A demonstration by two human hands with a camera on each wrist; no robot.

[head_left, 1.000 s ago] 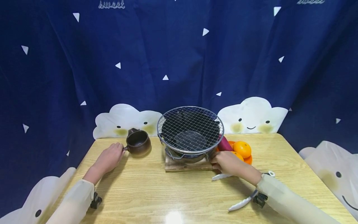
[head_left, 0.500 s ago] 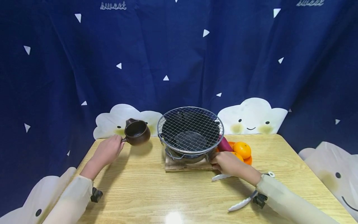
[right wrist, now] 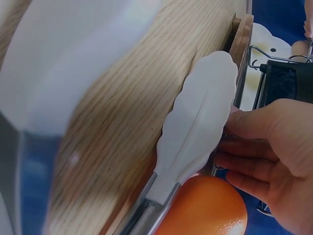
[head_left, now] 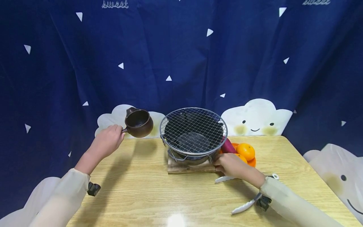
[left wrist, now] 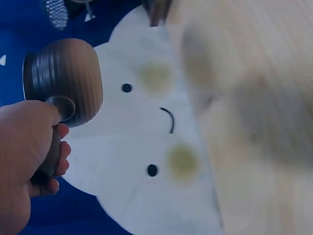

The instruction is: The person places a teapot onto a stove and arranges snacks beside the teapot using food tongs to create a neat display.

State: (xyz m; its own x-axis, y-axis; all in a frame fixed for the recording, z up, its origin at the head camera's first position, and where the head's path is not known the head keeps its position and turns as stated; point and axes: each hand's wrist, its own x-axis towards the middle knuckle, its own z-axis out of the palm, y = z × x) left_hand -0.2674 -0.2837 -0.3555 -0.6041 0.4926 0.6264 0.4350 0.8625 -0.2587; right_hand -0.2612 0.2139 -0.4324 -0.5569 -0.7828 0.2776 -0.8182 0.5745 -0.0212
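My left hand [head_left: 109, 140] grips the side handle of a small dark brown pot [head_left: 140, 126], held up over the back left of the table. In the left wrist view the pot's ribbed side [left wrist: 73, 73] shows, with fingers curled round the handle. My right hand [head_left: 231, 165] pinches the right end of a wooden board [head_left: 190, 168]; in the right wrist view the thumb and fingers [right wrist: 249, 161] partly hide that edge. On the board stands a round black grill stove [head_left: 195, 160], topped by a wire grate [head_left: 195, 132].
White-tipped tongs [head_left: 244, 207] lie spread under and beside my right forearm. Behind my right hand, an orange plate [head_left: 252, 163] bears oranges [head_left: 245, 151] and a purple, long vegetable [head_left: 228, 146]. A dark blue curtain [head_left: 181, 56] with cloud pictures hangs behind the table.
My left hand has lifted the pot off the table, and it keeps rising. The right hand, the board and the grill stove have stayed in place.
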